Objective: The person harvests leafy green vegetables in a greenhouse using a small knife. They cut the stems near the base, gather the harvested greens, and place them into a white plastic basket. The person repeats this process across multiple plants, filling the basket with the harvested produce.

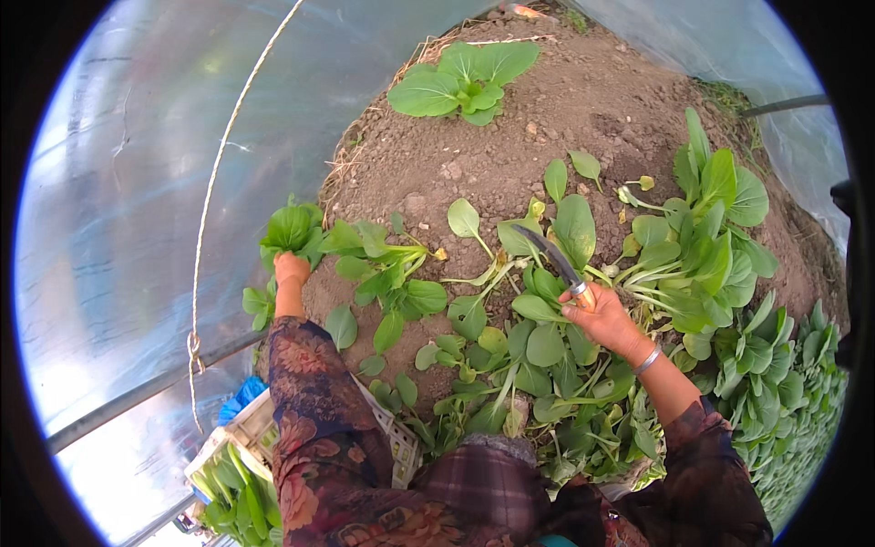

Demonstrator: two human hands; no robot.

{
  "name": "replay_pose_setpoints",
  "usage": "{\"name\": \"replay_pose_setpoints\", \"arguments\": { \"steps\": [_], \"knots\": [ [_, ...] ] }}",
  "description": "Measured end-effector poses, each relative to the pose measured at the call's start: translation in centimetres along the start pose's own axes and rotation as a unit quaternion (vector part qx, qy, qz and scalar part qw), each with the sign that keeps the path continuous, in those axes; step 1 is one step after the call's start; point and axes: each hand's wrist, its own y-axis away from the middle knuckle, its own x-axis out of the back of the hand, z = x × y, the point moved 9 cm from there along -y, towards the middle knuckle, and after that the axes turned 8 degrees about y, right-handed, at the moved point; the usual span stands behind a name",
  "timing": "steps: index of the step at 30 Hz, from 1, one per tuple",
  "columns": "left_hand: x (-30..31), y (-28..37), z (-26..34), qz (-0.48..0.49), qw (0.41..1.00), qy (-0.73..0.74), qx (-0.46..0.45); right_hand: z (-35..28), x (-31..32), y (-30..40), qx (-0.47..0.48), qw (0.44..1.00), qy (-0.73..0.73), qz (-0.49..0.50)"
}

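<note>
My left hand (292,269) grips a leafy bok choy-like plant (290,228) beside the plastic wall; its fingertips are hidden among the leaves. In my right hand (603,320) is a sickle, held by its wooden handle (584,298). The curved dark blade (552,254) points up and to the left, above loose leaves. Between my hands, a cut green plant (396,270) lies on its side on the soil. A pile of cut greens (704,253) rests to the right of my right hand.
Plastic sheeting (150,178) walls the left side, with a hanging rope (217,164) in front. A lone leafy plant (472,78) stands on bare soil (424,164) ahead. Crates, one a white plastic crate (403,444), sit at lower left. Dense greens (786,424) grow at right.
</note>
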Motion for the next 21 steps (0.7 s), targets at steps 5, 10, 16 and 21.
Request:
{"name": "replay_pose_setpoints", "arguments": {
  "steps": [5, 10, 16, 21],
  "knots": [
    [8.4, 4.0, 5.4, 0.161, 0.985, 0.067, 0.006, 0.8, 0.2, 0.5, 0.026, 0.998, 0.045, 0.023],
    [22.8, 10.1, 14.9, 0.34, 0.911, 0.16, -0.168, -1.4, -1.9, -0.2, -0.005, 0.996, -0.083, 0.009],
    [30.6, 32.3, 29.6, 0.397, 0.678, 0.332, -0.522, -4.2, 0.9, -0.2, 0.066, 0.943, -0.321, 0.064],
    [20.6, 45.3, 36.3, -0.241, 0.603, 0.309, -0.695, -3.2, 7.6, 1.9, 0.143, 0.902, -0.374, 0.161]
  ]
}}
